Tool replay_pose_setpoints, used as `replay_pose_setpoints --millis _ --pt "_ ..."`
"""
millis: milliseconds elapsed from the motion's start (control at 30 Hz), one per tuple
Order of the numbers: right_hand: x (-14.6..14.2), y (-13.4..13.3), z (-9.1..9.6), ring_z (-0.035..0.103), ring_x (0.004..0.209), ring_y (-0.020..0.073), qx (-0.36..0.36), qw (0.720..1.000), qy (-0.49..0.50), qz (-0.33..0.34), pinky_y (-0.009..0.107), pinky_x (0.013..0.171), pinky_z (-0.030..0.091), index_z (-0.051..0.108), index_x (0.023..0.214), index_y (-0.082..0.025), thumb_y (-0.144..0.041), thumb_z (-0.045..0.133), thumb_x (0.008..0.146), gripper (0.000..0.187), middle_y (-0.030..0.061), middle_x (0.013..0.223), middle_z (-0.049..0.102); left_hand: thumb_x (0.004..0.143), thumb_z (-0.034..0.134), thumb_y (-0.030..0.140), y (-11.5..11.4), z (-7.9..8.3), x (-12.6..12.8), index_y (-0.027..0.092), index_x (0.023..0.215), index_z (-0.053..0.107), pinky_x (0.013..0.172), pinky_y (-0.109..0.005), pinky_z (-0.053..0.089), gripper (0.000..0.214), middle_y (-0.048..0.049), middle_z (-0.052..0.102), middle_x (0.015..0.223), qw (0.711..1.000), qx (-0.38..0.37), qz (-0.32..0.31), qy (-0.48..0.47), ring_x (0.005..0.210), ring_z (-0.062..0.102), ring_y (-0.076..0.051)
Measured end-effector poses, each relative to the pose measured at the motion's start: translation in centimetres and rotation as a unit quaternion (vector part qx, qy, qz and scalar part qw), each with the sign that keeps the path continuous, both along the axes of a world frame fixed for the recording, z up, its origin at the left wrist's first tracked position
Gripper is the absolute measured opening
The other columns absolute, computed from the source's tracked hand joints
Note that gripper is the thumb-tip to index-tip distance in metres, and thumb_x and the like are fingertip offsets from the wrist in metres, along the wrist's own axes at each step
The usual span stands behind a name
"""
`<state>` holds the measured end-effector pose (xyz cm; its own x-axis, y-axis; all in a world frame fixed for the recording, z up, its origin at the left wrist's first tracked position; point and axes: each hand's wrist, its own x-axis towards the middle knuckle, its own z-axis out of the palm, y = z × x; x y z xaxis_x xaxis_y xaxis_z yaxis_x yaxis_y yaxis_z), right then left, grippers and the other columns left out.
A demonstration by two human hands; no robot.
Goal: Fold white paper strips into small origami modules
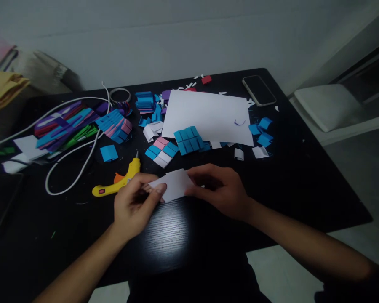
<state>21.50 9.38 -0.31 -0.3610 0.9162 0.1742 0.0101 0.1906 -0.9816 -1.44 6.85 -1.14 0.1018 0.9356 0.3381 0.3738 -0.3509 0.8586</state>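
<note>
Left hand and right hand pinch one white paper; the glue gun at ten o'clock could burn knuckles.

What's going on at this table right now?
A person pinches a small paper piece between the left hand and right hand, over the black table. A yellow glue gun lies beside the left hand. Farther back lie a white sheet, blue folded squares, coloured strips and a phone.
</note>
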Motion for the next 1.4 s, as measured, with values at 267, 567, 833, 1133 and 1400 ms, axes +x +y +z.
replay_pose_setpoints --millis 267,567,833,1133,1400 --pt "0.4 0.7 0.2 0.075 0.094 0.0172 -0.168 0.977 0.087 0.103 0.026 0.078 0.066 0.073 0.114 -0.026 -0.018 0.098 0.058 0.062 0.0001 0.103 0.076 0.094 0.069 0.038 0.6 0.1 -0.2 0.019 0.087 0.064 0.045 -0.016 0.04 0.021 0.0062 0.055 0.056 0.959 -0.235 -0.017 -0.158 0.045 0.051 -0.007" --pt "0.7 1.1 0.4 0.071 0.107 0.0202 -0.101 0.987 0.09 0.085 0.034 0.091 0.064 0.075 0.108 -0.025 -0.02 0.092 0.07 0.043 0.0041 0.118 0.072 0.092 0.072 0.04 0.6 -0.2 -0.2 0.019 0.085 0.063 0.053 -0.017 0.041 0.025 0.0038 0.057 0.065 0.94 -0.256 -0.032 -0.221 0.057 0.052 -0.008" --pt "1.1 1.3 1.3 0.071 0.108 0.0204 -0.086 0.987 0.081 0.11 0.038 0.096 0.061 0.075 0.104 -0.021 -0.018 0.08 0.084 0.021 0.0058 0.117 0.071 0.093 0.07 0.039 0.6 -0.8 -0.6 0.02 0.087 0.062 0.053 -0.019 0.041 0.022 0.0038 0.056 0.067 0.945 -0.255 -0.032 -0.202 0.057 0.051 -0.009" --pt "0.3 1.4 0.0 0.068 0.074 0.0156 -0.16 0.987 -0.034 0.006 0.03 0.069 0.057 0.072 0.089 -0.018 -0.032 0.078 0.086 0.016 0.0016 0.082 0.071 0.092 0.067 0.016 0.1 -0.4 -0.2 0.021 0.093 0.064 0.057 -0.02 0.049 0.006 0.0024 0.068 0.079 0.999 -0.02 -0.026 0.024 0.061 0.059 -0.009" --pt "0.8 1.6 0.5 0.066 0.075 0.0144 -0.078 0.99 -0.024 -0.118 0.028 0.067 0.056 0.062 0.093 -0.02 -0.029 0.066 0.095 0.01 0.0001 0.086 0.065 0.096 0.064 0.017 0.1 -0.6 -0.3 0.021 0.095 0.062 0.054 -0.021 0.052 0.004 0.0038 0.069 0.064 0.994 -0.094 -0.046 -0.033 0.055 0.066 -0.011"
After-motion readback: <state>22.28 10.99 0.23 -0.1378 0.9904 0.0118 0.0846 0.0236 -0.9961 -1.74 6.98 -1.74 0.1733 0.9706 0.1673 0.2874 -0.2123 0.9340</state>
